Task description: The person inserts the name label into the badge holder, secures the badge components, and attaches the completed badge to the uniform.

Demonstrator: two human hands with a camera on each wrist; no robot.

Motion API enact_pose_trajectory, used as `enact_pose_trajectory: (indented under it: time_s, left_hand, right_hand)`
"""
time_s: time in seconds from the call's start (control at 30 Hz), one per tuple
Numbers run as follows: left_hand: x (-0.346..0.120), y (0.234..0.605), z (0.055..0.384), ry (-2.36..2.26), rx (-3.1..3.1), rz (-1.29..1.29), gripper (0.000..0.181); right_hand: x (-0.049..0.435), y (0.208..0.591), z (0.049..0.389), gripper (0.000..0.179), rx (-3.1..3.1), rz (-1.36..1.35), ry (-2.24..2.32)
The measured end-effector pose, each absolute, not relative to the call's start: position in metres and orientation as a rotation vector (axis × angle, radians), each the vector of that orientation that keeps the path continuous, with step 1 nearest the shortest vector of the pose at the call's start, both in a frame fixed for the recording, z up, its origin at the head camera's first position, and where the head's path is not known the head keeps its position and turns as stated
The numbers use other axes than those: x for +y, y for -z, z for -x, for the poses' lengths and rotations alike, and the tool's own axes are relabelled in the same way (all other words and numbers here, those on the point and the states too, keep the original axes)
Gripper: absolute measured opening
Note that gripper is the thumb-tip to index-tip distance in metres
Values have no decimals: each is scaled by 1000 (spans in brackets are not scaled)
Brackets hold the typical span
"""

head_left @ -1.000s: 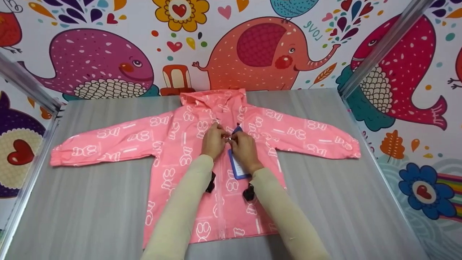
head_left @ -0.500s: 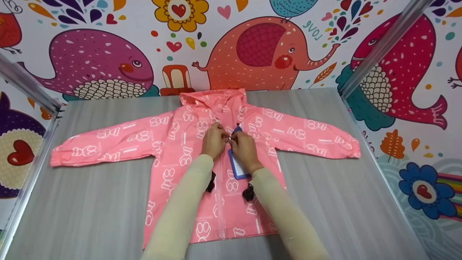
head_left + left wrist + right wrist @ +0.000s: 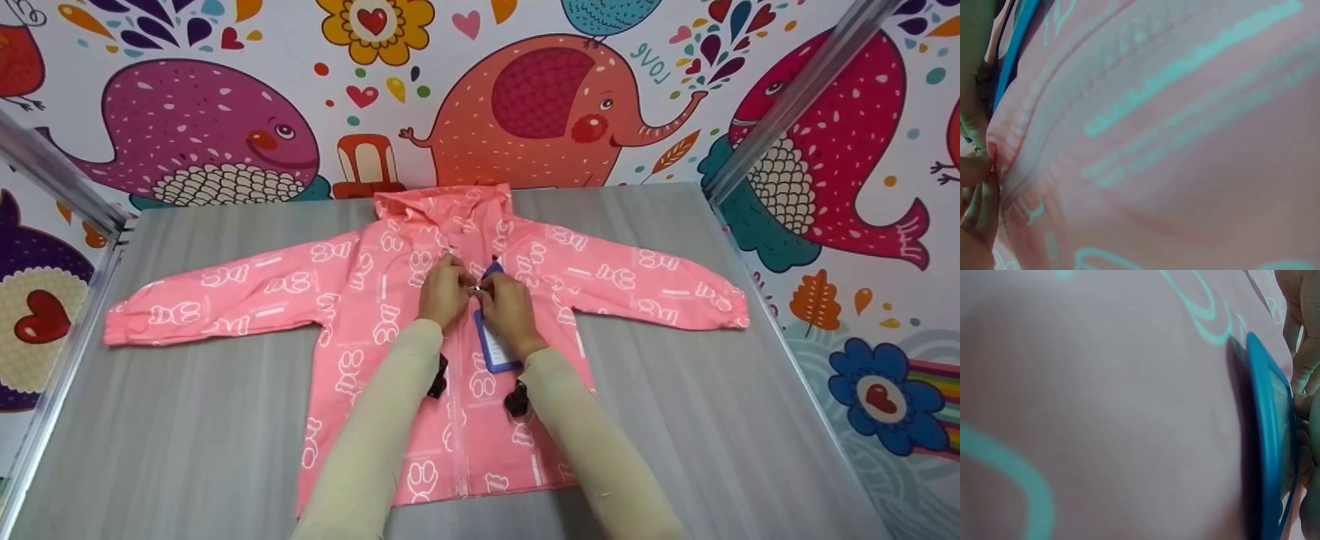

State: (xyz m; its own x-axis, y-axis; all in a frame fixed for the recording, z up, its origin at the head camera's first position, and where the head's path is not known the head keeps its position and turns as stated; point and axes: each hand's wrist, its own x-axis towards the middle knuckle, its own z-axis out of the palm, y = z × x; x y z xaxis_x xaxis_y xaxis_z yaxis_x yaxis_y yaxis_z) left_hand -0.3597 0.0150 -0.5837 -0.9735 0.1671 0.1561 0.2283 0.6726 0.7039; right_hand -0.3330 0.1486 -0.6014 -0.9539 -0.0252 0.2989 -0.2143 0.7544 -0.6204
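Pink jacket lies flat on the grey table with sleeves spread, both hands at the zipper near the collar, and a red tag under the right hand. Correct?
Not quite: the tag is blue, as the head view shows. The rest stands: the pink jacket lies flat on the grey table, both hands at its zipper.

The word "LOVE" stands mirrored on the wallpaper (image 3: 480,97) beside the elephant's (image 3: 551,112) trunk.

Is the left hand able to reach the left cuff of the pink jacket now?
Probably yes. The left hand pinches fabric at the pink jacket zipper, and the cuff lies flat on the table, nothing between them.
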Motion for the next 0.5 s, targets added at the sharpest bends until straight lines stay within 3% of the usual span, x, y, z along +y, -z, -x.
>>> enact_pose_trajectory:
  time_s: [0.5]
  left_hand:
    - [15, 584, 358, 1191, -2763, 343, 10]
  right_hand:
    - [149, 603, 333, 8, -2688, -196, -942]
